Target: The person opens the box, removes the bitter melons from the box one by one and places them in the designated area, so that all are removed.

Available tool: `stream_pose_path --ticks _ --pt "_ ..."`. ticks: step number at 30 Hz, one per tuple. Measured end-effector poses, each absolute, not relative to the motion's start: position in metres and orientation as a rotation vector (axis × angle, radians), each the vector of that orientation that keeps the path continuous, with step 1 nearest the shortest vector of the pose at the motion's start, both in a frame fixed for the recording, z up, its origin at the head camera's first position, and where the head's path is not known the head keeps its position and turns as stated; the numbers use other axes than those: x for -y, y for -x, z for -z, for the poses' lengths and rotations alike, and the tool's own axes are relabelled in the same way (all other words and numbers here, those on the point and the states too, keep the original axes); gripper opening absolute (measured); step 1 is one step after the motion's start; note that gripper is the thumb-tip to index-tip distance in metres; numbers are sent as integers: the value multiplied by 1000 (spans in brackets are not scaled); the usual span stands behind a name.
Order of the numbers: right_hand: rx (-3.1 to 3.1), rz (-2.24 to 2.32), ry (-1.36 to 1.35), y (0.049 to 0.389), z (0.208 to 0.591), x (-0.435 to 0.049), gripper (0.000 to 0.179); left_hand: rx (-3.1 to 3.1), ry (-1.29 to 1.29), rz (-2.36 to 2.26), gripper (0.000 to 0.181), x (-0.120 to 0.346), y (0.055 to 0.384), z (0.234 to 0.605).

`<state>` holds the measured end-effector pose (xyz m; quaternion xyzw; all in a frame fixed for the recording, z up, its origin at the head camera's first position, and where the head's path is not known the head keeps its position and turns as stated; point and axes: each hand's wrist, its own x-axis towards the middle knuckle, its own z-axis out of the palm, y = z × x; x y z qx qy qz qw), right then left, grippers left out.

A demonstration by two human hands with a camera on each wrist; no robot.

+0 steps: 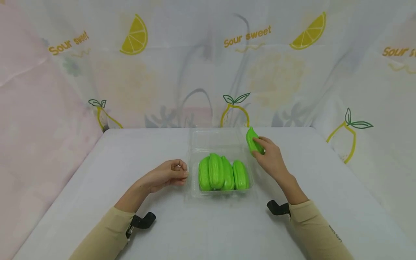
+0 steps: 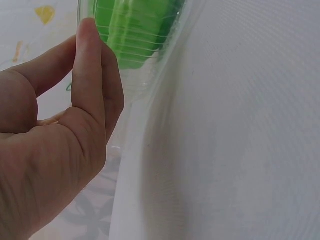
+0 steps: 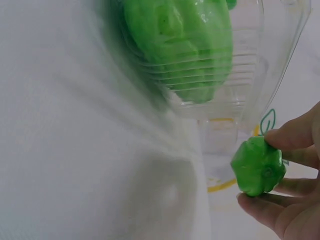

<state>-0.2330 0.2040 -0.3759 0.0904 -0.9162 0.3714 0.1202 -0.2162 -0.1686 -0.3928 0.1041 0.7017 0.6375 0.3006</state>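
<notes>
In the head view, a clear plastic clamshell container sits mid-table, its lid folded back. Several glossy green ridged fruits stand side by side inside it. My left hand pinches the container's left edge between thumb and fingers; the left wrist view has the fingertips right at the rim. Beyond the container's right side, my right hand holds one more green fruit, pointed tip up. The right wrist view shows that fruit between thumb and fingers, apart from the container wall.
White cloth covers the table. A printed curtain with lemon drawings hangs behind and along both sides. Black wrist mounts stick out from both sleeves above the tabletop.
</notes>
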Motion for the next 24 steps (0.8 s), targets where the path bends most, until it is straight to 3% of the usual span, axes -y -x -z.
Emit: stream_pose_path --ticks 24 --pt "2795 -989 -244 245 402 -221 51 -1867 -277 -1692 22 168 217 396"
